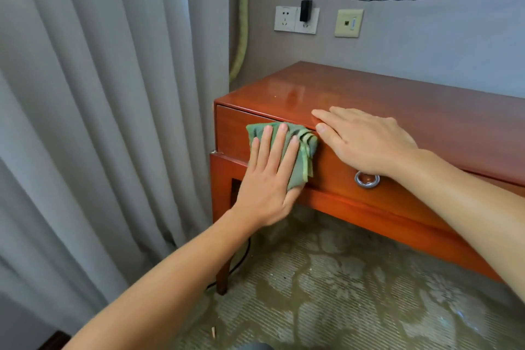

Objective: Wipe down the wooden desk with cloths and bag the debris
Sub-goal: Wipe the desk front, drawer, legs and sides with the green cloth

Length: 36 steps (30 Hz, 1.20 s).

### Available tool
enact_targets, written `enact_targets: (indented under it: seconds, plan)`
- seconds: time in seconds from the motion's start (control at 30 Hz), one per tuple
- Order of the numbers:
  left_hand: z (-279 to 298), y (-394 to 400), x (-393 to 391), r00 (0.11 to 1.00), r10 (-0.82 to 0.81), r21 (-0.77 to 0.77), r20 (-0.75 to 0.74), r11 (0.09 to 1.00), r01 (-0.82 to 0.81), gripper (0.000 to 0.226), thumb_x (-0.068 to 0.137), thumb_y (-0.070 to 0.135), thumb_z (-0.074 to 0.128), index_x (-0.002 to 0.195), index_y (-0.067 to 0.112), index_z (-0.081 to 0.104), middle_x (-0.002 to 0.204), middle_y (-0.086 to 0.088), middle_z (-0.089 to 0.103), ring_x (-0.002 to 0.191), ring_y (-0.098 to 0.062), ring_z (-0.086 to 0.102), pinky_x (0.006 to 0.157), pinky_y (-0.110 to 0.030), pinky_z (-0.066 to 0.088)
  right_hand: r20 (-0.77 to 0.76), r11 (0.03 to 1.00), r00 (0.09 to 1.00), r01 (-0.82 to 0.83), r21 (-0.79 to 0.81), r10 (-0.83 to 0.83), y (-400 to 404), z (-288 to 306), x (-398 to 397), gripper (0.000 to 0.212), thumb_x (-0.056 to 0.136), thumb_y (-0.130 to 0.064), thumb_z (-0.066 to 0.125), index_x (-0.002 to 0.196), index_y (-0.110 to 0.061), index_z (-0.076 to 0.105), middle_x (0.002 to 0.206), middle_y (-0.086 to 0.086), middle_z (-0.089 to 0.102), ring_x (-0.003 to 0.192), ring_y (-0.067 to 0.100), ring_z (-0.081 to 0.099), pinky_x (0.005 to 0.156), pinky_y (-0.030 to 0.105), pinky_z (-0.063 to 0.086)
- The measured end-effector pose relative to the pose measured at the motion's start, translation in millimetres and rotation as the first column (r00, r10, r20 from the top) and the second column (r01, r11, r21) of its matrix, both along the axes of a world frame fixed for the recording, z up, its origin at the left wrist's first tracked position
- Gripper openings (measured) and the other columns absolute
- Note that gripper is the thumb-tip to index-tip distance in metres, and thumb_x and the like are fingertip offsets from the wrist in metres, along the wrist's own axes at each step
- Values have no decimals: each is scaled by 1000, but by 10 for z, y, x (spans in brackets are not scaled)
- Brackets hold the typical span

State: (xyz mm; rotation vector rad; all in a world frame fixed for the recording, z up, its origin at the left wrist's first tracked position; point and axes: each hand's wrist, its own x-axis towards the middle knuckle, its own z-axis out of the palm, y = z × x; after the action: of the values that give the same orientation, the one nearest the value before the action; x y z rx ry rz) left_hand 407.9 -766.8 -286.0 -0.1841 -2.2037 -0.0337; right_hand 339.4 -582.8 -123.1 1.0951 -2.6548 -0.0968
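Centre of frame: a green cloth (287,150) is pressed flat against the drawer front (335,170) of the wooden desk (412,122) by the left hand (270,179). The fingers are held straight and slightly spread over the cloth, none curled round it, presumably so that pressure is shared across the folded cloth while it is rubbed on the vertical face.

Right of centre: the right hand (363,139) is laid palm-down on the desk's front edge, fingers straight and close together, thumb over the lip. Judged a bracing hold, steadying the body and perhaps keeping the drawer closed against the wiping push.

Below the right wrist a metal ring pull (367,179) is seen.

Lower frame: small specks are scattered on the patterned carpet (341,293). No bag is in view; bagging of debris is judged not yet begun.
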Motion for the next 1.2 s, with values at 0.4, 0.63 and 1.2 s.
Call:
enact_targets:
  seconds: [0.4,0.63,1.2]
  plan:
    - [-80,239,24,984,174,545,44,821,-170,88,94,34,43,161,-7,3,169,-27,-9,157,-42,-13,128,-60,1,-37,999,998,44,18,-43,-53,23,113,65,102,-65,3,162,-45,16,169,-10,27,156,21,27,110,56,41]
    - [-60,-74,124,933,304,570,192,739,-359,88,94,45,28,161,-6,2,169,-29,0,158,-44,-2,129,-53,9,-36,998,998,59,33,-57,-70,42,147,70,97,-68,0,162,-46,16,169,-10,27,156,21,28,109,57,42]
    - [-671,24,127,992,117,37,51,992,-119,77,96,37,54,159,2,26,167,-27,20,156,-48,9,127,-60,11,-59,999,997,42,16,-41,-49,17,146,63,104,-63,5,162,-44,20,167,-9,32,153,23,33,106,56,43]
